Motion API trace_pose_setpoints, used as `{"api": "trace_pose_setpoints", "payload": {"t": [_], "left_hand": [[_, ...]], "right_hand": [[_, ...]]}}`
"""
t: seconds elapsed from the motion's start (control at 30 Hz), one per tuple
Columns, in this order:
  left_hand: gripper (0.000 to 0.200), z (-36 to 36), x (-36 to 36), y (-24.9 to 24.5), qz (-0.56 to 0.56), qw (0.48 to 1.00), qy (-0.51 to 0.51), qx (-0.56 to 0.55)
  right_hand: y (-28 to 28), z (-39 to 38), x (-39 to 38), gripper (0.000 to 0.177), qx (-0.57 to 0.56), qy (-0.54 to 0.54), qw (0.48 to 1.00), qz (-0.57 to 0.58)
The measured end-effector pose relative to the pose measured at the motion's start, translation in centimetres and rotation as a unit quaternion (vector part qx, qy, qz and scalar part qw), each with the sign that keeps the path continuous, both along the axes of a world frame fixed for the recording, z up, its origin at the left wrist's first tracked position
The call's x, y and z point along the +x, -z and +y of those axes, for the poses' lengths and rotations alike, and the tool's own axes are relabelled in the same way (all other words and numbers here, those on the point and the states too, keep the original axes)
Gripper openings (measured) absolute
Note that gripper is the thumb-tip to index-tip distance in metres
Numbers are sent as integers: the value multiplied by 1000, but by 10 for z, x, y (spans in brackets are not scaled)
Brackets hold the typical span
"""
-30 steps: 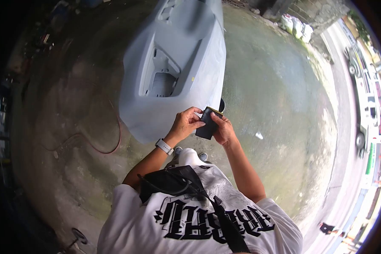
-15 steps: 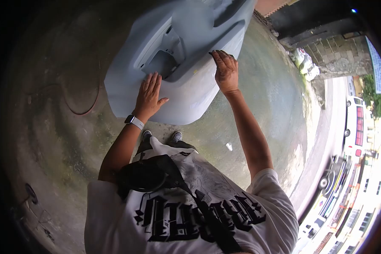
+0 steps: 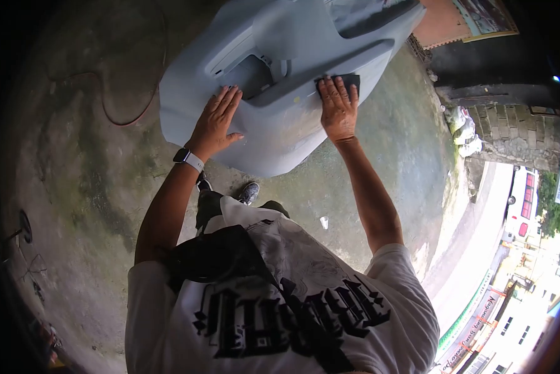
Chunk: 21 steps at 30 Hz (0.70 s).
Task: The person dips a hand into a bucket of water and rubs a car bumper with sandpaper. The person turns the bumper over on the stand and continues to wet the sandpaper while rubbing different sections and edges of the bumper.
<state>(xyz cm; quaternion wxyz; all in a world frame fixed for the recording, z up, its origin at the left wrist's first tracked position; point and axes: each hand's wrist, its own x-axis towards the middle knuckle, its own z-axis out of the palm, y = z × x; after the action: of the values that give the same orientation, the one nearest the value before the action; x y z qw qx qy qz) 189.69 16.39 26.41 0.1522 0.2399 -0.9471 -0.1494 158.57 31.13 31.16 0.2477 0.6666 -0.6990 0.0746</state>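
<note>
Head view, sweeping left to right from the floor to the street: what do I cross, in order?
Red hose on the floor → watch → left hand flat on the grey panel → right hand on the dark pad → white sacks by the wall → white van.

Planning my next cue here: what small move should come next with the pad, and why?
Probably a short stroke of the dark pad along the ridge of the grey panel. The right hand already presses the pad flat against the panel, and the left hand lies open on the panel beside the recess, seemingly bracing it.
</note>
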Motion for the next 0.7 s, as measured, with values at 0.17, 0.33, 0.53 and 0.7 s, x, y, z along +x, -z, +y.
{"api": "trace_pose_setpoints", "payload": {"t": [0.17,0.33,0.53,0.7], "left_hand": [[111,0,2,-4,19,1000,6,16],[108,-5,3,1,13,999,20,22],[105,-8,3,4,38,999,26,9],[102,-9,6,6,24,999,34,-7]], "right_hand": [[45,7,66,48,50,-139,987,-69],[-9,-1,-1,49,33,28,999,10],[42,4,63,52,44,-109,993,-32],[-1,1,-1,51,46,5,997,63]]}}
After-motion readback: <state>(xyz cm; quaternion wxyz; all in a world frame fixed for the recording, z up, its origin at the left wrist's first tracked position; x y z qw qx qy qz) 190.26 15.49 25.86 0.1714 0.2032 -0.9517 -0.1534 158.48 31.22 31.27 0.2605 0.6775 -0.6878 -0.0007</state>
